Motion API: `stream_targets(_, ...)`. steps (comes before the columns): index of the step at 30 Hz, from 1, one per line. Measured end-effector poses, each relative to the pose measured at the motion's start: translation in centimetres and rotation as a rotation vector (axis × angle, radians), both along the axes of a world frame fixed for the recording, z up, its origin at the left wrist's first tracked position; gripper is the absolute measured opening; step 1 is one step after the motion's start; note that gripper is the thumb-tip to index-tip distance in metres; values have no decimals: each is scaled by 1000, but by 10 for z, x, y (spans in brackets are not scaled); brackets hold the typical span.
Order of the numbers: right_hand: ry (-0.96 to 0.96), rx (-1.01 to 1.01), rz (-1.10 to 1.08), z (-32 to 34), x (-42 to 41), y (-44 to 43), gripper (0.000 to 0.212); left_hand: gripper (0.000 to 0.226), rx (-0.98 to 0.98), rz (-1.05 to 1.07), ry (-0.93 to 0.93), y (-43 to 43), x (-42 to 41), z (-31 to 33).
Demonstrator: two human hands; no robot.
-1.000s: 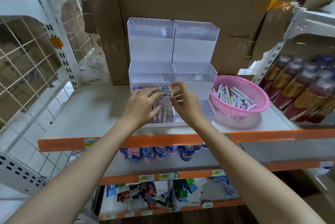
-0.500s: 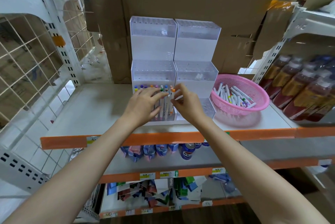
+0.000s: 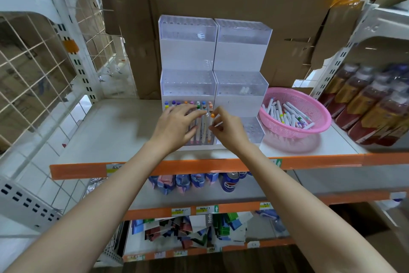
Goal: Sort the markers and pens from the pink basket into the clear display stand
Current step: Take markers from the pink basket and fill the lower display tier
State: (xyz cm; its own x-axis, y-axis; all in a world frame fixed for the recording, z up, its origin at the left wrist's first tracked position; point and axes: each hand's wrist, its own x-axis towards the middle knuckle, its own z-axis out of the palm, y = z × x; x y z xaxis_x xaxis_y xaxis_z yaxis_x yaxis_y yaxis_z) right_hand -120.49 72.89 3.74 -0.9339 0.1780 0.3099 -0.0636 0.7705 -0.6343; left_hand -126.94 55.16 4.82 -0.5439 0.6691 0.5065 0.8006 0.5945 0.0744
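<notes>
Pinching an orange-capped marker (image 3: 209,132) upright in the near-left tier of the clear display stand (image 3: 188,83) is the right hand (image 3: 228,132); the left hand (image 3: 176,125) rests open-fingered across neighbouring markers (image 3: 203,129).

Both arms stretched forward. The left hand (image 3: 177,124) lay flat, fingers spread. The right hand (image 3: 229,132) pinched a marker (image 3: 211,121).

I see a white shelf (image 3: 124,131): clear display stand (image 3: 241,56) centre, pink basket (image 3: 318,126) just beside, bottles (image 3: 371,106) far right.
</notes>
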Motion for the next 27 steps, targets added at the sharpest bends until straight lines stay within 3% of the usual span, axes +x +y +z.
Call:
stream_targets(5,-5,64,10,2,0,-1,28,46,0,0,-5,0,0,0)
stream_targets(12,163,374,51,3,4,-2,59,42,-8,20,-21,0,1,2)
stream_targets(20,155,354,118,9,2,16,53,42,95,61,9,25,6,13)
stream_targets(27,155,280,-69,18,20,96,36,48,13,-5,-30,95,9,25)
